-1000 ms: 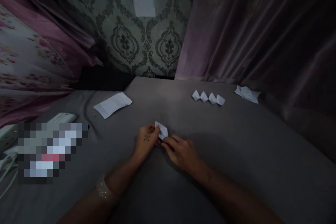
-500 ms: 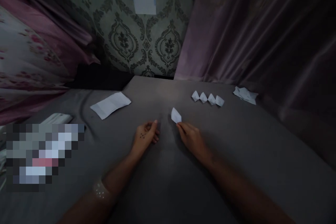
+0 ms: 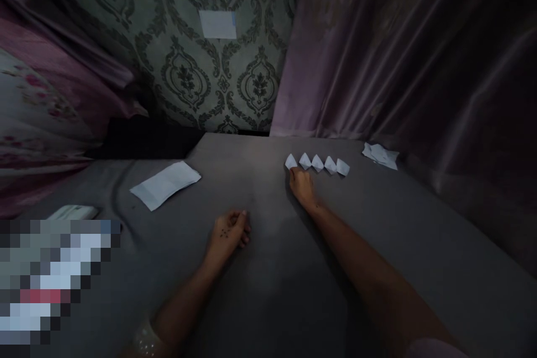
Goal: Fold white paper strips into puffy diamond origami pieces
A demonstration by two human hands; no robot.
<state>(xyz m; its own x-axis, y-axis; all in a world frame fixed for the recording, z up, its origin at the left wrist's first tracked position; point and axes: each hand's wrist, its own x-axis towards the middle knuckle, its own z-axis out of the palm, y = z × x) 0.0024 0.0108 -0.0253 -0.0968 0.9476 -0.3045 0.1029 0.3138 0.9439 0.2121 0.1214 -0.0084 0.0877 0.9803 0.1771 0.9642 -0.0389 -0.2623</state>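
My right hand [image 3: 302, 185] is at the left end of a row of small folded paper shapes [image 3: 318, 163]. Its fingers pinch the lower edge of a white pointed folded paper [image 3: 291, 161], which stands close beside the others. The fingertips are partly hidden behind the hand. My left hand [image 3: 230, 230] rests on the grey cloth surface [image 3: 268, 268], its fingers loosely curled and the thumb apart from them. Nothing shows in it.
A stack of white paper sheets [image 3: 165, 184] lies to the left. Crumpled white paper [image 3: 381, 155] sits at the far right. A black cloth [image 3: 146, 139] is at the back left, and a blurred-out object [image 3: 54, 279] at the near left. Curtains [image 3: 327, 78] hang beside the patterned wall [image 3: 224, 84].
My right hand has carried the folded paper forward to the left end of the row. My left hand has stayed in much the same place. The view has tilted up slightly.
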